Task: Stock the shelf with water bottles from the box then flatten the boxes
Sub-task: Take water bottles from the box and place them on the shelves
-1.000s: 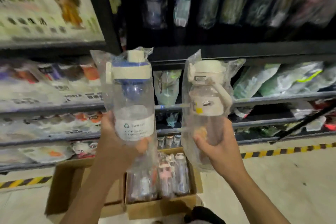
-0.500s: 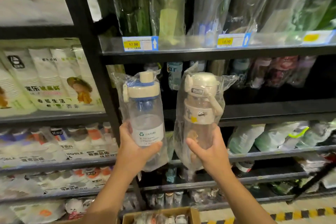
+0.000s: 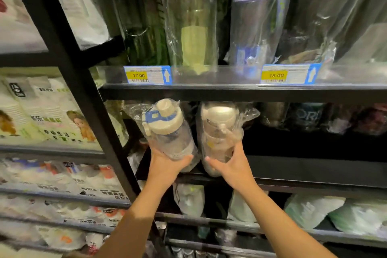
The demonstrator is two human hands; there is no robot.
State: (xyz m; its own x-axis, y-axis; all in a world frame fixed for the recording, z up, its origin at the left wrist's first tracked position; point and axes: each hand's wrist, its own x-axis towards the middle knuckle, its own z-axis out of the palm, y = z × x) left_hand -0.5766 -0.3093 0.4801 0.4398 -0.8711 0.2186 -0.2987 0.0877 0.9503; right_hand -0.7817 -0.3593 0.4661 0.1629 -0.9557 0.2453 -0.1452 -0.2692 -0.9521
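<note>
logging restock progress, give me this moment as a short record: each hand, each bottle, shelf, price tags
left hand: grips blue-lid bottle
right hand: grips white bottle
bottles: both in clear bags, side by side, tops tilted into the shelf opening
shelf: black; bottle bases near its front edge, cannot tell if set down
tags above: 17.00 tag, 18.00 tag

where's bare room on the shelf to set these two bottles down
Bare dark stretch of the middle shelf, right of the cream-lid bottle and in front of the wrapped bottles at the back. The top shelf is packed with tall bagged bottles.
</note>
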